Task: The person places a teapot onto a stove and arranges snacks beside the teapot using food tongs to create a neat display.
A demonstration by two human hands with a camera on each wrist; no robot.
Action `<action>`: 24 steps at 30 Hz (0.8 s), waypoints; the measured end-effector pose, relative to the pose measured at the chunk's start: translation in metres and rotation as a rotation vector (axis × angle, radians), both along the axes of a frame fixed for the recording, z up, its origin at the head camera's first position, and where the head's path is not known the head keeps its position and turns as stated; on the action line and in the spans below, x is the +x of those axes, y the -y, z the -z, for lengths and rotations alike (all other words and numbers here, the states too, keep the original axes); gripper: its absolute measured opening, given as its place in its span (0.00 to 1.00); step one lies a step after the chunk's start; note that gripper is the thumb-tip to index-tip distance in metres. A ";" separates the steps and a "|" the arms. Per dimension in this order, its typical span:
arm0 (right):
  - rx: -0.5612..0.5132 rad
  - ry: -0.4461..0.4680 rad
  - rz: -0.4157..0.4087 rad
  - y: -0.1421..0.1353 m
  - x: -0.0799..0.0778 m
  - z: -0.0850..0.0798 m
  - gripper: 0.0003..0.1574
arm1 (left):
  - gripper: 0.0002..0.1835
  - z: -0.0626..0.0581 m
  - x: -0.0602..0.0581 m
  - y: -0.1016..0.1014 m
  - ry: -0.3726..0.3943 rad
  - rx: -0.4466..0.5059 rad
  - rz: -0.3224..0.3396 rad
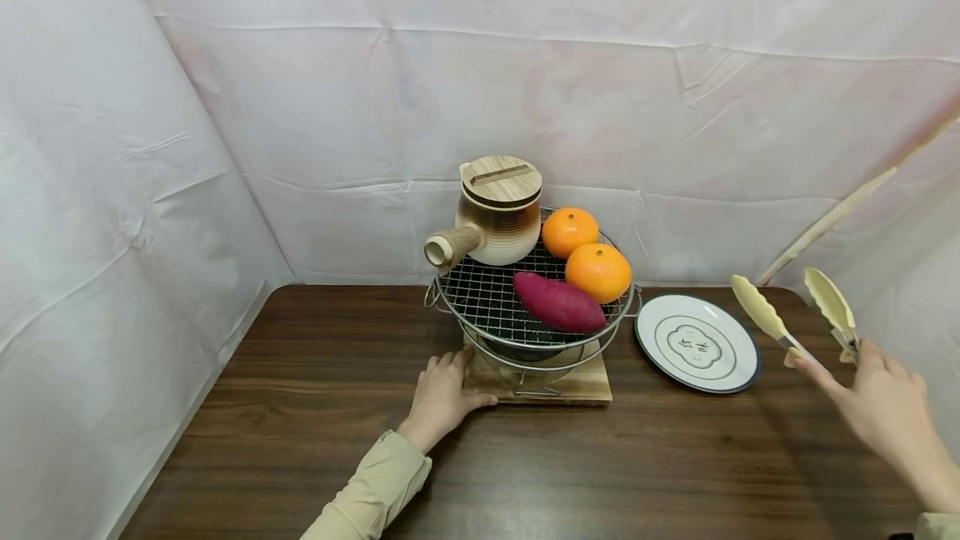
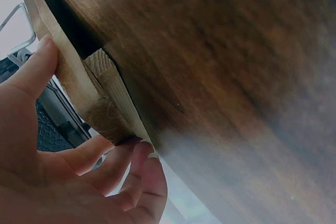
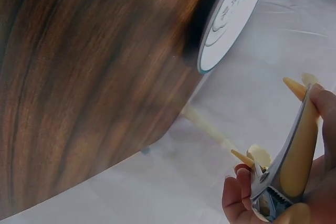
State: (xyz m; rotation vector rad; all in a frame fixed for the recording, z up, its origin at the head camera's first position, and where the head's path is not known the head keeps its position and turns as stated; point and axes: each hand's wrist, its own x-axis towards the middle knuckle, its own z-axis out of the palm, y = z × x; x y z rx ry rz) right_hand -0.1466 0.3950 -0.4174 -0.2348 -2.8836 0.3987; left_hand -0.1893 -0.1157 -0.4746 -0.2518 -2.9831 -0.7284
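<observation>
At the left front corner of a wooden board, my left hand grips the edge. In the left wrist view the thumb lies along the board while the fingers reach round its corner. Above the board stands a round wire grill. My right hand holds a pair of tongs by the arms, their cream scalloped tips spread apart with nothing between them. The right wrist view shows the tongs between thumb and fingers, beyond the table edge in that view.
A brown-and-cream teapot with a wooden lid sits on the grill, its handle jutting left over the rim. Beside it lie two oranges and a purple sweet potato. A blue-rimmed white plate stands right of the grill. White cloth hangs behind.
</observation>
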 end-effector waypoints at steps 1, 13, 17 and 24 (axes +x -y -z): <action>-0.003 0.006 0.002 -0.001 0.000 0.001 0.64 | 0.49 0.000 0.000 0.000 0.000 0.000 0.000; 0.004 0.049 0.042 -0.011 -0.005 0.009 0.65 | 0.49 0.001 -0.001 0.000 -0.002 -0.011 -0.005; 0.017 0.049 0.050 -0.015 -0.006 0.013 0.64 | 0.49 0.001 -0.001 0.000 0.005 -0.009 -0.008; 0.037 0.065 0.075 -0.019 -0.006 0.018 0.63 | 0.48 0.001 -0.001 0.000 0.003 -0.010 0.001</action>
